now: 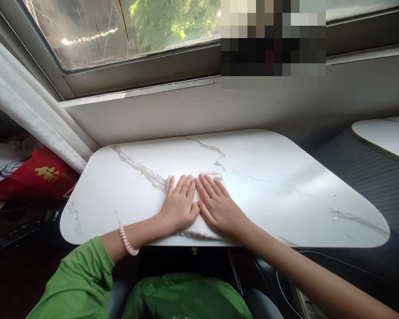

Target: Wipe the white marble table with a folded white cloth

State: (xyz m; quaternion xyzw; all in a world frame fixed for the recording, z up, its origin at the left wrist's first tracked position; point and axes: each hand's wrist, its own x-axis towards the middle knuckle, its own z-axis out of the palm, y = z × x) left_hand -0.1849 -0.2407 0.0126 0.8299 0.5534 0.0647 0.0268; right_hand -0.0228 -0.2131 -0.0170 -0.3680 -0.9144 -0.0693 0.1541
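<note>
A white fluffy cloth (pixel 199 228) lies flat near the front edge of the white marble-patterned table (pixel 269 168). My left hand (pixel 181 201) rests palm down on the cloth's left part, fingers stretched out and pointing away from me. Beside it my right hand (pixel 219 204) lies flat on the cloth's right part, also with its fingers extended. The two thumbs touch or nearly touch over the middle of the cloth. Around my left wrist is a pink coiled band (pixel 128 240). Much of the cloth is hidden under both hands.
Behind the table runs a pale wall (pixel 159 117) below a metal-framed window (pixel 142 66). A white curtain (pixel 29 88) hangs at the left, near a red bag (pixel 43 175) with gold lettering. Another white tabletop (pixel 389 135) is at the right. A thin cable (pixel 282 290) hangs below.
</note>
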